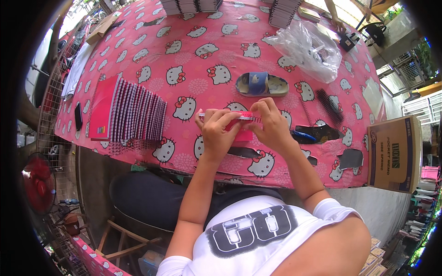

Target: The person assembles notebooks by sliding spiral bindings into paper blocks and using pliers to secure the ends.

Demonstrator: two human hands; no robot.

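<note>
Head view is looking down at both bare hands working over a pink cartoon-cat tabletop [193, 78], right near its front edge. The small pink notebook [244, 135] is sitting between the two hands, and its bound edge is facing away from the person. The left hand [215, 127] is doing the steady holding: its grip is clamping down on the notebook, thumb and fingers pinching it near the bound edge. The right hand [270, 125] is curling its fingers around the end of the wire coil [256, 120], which is poking out on that side. I honestly can't tell if that grip is pinching the wire or just hovering around it.

Over on the left, a fat stack of spiral notebooks [103, 108] is leaning a bit, and a dark phone [78, 116] is lying just beyond it. A blue slide sandal [262, 84] is resting just past the hands. Off to the right, a bunch of dark coils [329, 106] is lying near a blue tool [304, 136], while a clear plastic bag [308, 51] is slumping farther back. A cardboard box [395, 154] is standing by the right edge.
</note>
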